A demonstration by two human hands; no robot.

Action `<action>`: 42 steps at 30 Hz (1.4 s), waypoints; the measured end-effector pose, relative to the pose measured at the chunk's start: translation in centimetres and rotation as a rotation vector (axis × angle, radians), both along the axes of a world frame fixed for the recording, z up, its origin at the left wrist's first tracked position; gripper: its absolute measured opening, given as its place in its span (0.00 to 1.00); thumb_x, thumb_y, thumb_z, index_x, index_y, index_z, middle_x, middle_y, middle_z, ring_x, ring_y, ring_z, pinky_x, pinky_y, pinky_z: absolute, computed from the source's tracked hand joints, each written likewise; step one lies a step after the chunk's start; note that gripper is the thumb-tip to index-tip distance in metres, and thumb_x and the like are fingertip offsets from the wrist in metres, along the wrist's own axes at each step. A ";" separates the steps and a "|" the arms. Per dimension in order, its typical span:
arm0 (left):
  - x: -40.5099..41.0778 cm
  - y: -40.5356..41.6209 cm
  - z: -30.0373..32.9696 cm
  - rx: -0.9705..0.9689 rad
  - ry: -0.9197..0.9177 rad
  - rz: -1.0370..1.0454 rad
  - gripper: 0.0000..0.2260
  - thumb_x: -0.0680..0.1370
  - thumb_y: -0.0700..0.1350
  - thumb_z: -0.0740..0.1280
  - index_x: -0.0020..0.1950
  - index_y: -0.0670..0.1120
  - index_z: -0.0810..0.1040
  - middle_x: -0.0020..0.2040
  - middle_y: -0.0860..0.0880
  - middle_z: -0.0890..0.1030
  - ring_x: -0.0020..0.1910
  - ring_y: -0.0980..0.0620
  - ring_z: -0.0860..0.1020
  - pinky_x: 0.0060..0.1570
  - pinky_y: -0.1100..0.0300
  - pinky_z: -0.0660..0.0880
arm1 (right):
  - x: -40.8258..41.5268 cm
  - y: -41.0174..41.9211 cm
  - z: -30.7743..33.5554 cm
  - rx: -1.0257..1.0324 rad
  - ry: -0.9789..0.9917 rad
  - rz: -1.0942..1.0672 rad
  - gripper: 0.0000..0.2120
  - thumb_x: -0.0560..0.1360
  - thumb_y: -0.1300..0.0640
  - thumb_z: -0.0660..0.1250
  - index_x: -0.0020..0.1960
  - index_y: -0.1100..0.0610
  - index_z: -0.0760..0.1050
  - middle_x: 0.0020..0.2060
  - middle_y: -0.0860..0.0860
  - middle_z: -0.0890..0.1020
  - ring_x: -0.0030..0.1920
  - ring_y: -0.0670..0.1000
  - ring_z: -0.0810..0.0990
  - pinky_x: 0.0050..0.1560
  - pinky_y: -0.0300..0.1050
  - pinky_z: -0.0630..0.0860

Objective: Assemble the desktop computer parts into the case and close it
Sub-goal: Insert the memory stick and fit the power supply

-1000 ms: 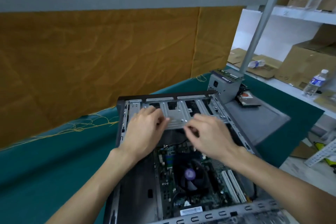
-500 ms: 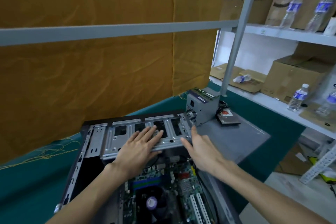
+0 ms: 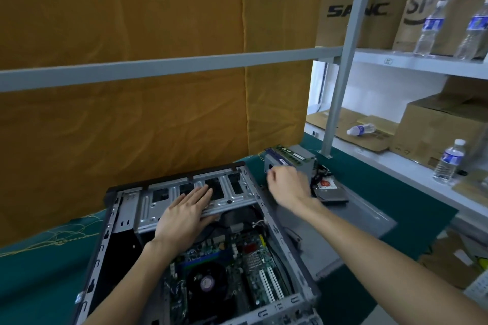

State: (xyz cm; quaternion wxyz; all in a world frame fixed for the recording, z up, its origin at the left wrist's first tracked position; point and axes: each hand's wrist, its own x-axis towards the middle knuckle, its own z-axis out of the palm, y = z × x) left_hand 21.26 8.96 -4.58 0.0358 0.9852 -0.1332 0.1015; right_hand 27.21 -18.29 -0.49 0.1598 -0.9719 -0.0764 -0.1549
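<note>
A big green table (image 3: 39, 280) fills the bottom of the frame. On it, in the lower middle, lies the open computer case (image 3: 169, 258), with its long side running from the bottom of the frame up toward the orange cloth (image 3: 132, 126). To the right of it lies the flat gray side panel (image 3: 351, 229). Inside the case sits the green motherboard (image 3: 237, 266) with a round black fan (image 3: 207, 283). Across the far end of the case sits the silver drive cage (image 3: 184, 200).

The gray power supply box (image 3: 303, 159) stands up and to the right of the case, on the far end of the panel, with a hard drive (image 3: 330, 188) just beside it.

The left hand (image 3: 184, 212) lies flat on the drive cage, fingers straight. The right hand (image 3: 286, 185) is much nearer the box. Its fingers are curled right in front of the box, but I cannot tell if it grips it yet. The two hands are apart. I think the box goes into the case next.
</note>
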 end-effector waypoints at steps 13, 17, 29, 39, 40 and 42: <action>-0.3 0.3 -0.2 -0.039 -0.084 0.011 0.33 0.81 0.68 0.53 0.83 0.56 0.55 0.82 0.60 0.54 0.80 0.61 0.52 0.78 0.61 0.50 | 5.1 -3.6 -0.7 -0.587 -0.227 -0.083 0.13 0.75 0.65 0.69 0.58 0.59 0.82 0.59 0.56 0.80 0.60 0.60 0.74 0.63 0.52 0.68; -0.1 0.4 -0.5 -0.038 -0.075 0.002 0.34 0.81 0.69 0.52 0.83 0.56 0.53 0.81 0.59 0.52 0.80 0.60 0.51 0.78 0.61 0.48 | 4.3 -2.5 0.6 -0.037 -0.358 -0.054 0.10 0.80 0.61 0.68 0.58 0.59 0.84 0.48 0.55 0.81 0.50 0.58 0.78 0.53 0.52 0.74; -1.1 0.3 1.2 -0.337 0.059 0.006 0.32 0.80 0.61 0.66 0.81 0.52 0.63 0.75 0.58 0.69 0.75 0.55 0.68 0.71 0.64 0.66 | -0.3 6.1 3.3 1.453 0.391 0.253 0.04 0.80 0.63 0.69 0.52 0.64 0.80 0.50 0.63 0.85 0.49 0.61 0.87 0.46 0.48 0.85; -2.5 1.5 7.1 -1.364 0.348 0.044 0.11 0.82 0.51 0.66 0.58 0.47 0.84 0.49 0.49 0.87 0.45 0.54 0.84 0.44 0.65 0.78 | -3.5 8.9 3.1 1.293 0.418 0.291 0.22 0.75 0.68 0.74 0.63 0.60 0.68 0.46 0.60 0.84 0.43 0.55 0.86 0.37 0.46 0.82; -2.5 1.1 7.3 -1.334 0.325 0.022 0.09 0.82 0.49 0.68 0.55 0.47 0.85 0.46 0.49 0.87 0.41 0.55 0.82 0.40 0.66 0.77 | -3.5 9.5 3.0 1.349 0.418 0.271 0.20 0.75 0.67 0.75 0.62 0.61 0.69 0.48 0.60 0.84 0.44 0.55 0.85 0.37 0.45 0.82; -2.3 0.6 7.1 -1.330 0.261 0.014 0.05 0.80 0.44 0.71 0.51 0.44 0.86 0.40 0.47 0.85 0.36 0.57 0.80 0.35 0.66 0.75 | -3.5 10.8 2.9 1.479 0.452 0.242 0.14 0.76 0.65 0.74 0.59 0.62 0.74 0.47 0.59 0.86 0.45 0.54 0.86 0.39 0.43 0.81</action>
